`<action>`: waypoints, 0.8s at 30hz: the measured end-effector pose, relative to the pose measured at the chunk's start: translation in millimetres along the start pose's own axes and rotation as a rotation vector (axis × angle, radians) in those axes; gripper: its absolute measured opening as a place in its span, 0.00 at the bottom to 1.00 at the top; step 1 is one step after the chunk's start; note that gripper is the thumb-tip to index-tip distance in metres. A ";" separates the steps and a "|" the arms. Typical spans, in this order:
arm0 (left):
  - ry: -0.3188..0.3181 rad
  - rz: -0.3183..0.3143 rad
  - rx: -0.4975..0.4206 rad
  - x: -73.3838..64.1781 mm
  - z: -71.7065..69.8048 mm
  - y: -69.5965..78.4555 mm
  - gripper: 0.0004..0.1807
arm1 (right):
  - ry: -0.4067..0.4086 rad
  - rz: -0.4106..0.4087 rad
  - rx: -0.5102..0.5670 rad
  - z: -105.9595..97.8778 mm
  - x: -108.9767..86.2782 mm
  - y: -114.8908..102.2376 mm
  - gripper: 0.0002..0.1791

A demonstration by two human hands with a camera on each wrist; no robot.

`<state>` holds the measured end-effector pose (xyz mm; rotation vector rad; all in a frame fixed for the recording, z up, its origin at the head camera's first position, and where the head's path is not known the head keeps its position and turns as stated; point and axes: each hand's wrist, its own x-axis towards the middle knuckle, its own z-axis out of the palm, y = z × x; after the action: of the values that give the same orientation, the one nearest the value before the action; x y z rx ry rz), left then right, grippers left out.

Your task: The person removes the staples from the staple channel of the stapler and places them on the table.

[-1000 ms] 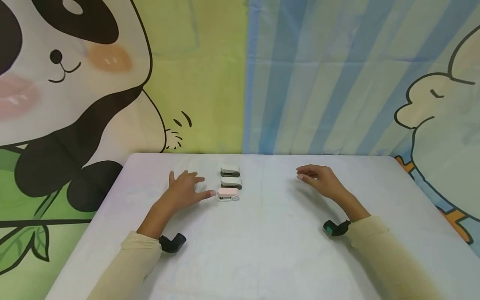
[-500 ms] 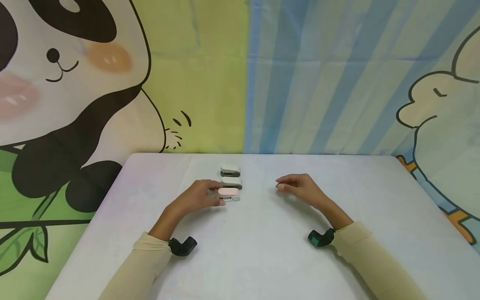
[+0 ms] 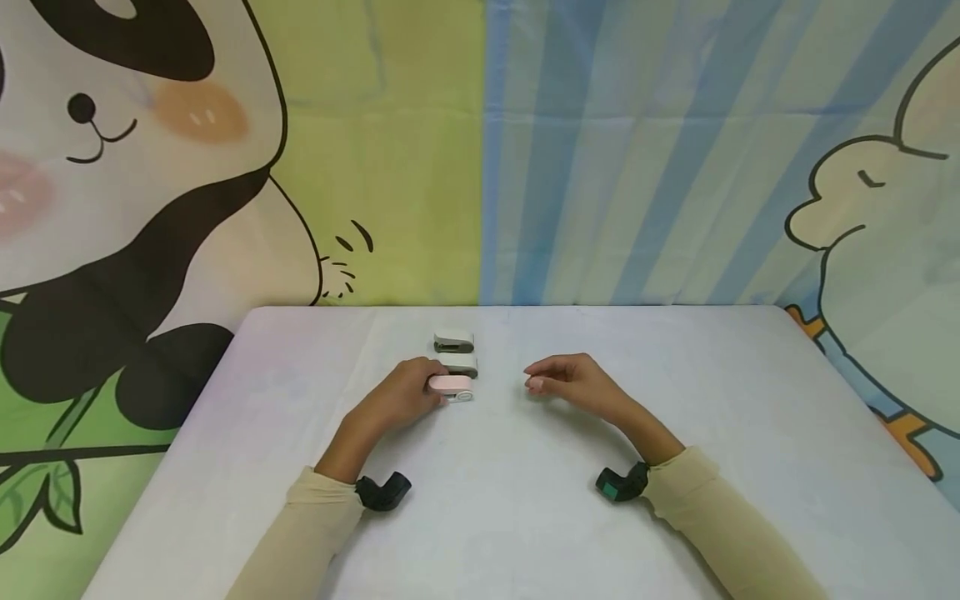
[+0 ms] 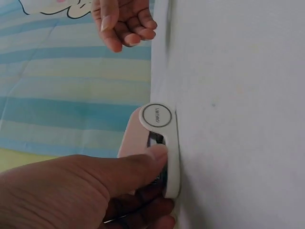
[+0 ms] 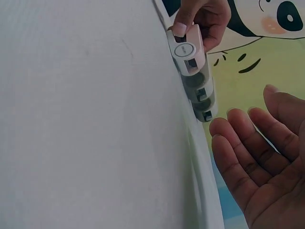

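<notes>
My left hand [image 3: 405,390] grips the left end of a pink and white stapler [image 3: 453,384], nearest of three in a row. In the left wrist view, the thumb [image 4: 138,169] presses the side of that stapler [image 4: 157,115], below its round emblem; other fingers curl behind, partly hidden. Just beyond stand a white and grey stapler [image 3: 461,363] and a similar far stapler [image 3: 453,342]. To the right of the row, my right hand [image 3: 577,383] hovers with loosely bent fingers and nothing in them. The right wrist view shows its palm [image 5: 271,191] facing the row.
The staplers stand on a white-covered table [image 3: 510,500], toward its far edge. Behind it hangs a cartoon backdrop [image 3: 405,167] with a panda on the left and blue stripes on the right. A black camera [image 3: 384,492] sits at the left wrist, another camera [image 3: 622,483] at the right.
My left hand has moved right from beside the row, its spread fingers closing on the pink stapler. The right hand has come left toward the row. The staplers keep their row.
</notes>
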<state>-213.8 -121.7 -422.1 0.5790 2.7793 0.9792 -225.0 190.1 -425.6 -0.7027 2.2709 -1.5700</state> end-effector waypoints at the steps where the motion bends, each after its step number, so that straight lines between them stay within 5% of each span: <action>1: 0.006 0.011 -0.001 0.9 0.9 1.1 0.13 | -0.001 0.002 -0.012 2.0 1.0 -0.8 0.17; 13: -0.023 0.084 -0.041 0.2 17.7 21.1 0.10 | -0.052 -0.026 -0.055 18.3 5.7 -13.1 0.15; 19: -0.119 0.163 -0.055 -2.7 24.6 32.4 0.10 | -0.072 -0.110 -0.148 23.9 4.9 -10.6 0.14; 24: -0.127 0.199 -0.073 -5.0 27.7 34.7 0.09 | -0.109 -0.199 -0.165 34.2 4.6 -8.8 0.13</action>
<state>-191.4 -83.0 -421.8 0.8880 2.6015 1.0364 -209.9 158.1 -429.7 -1.0608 2.3274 -1.3972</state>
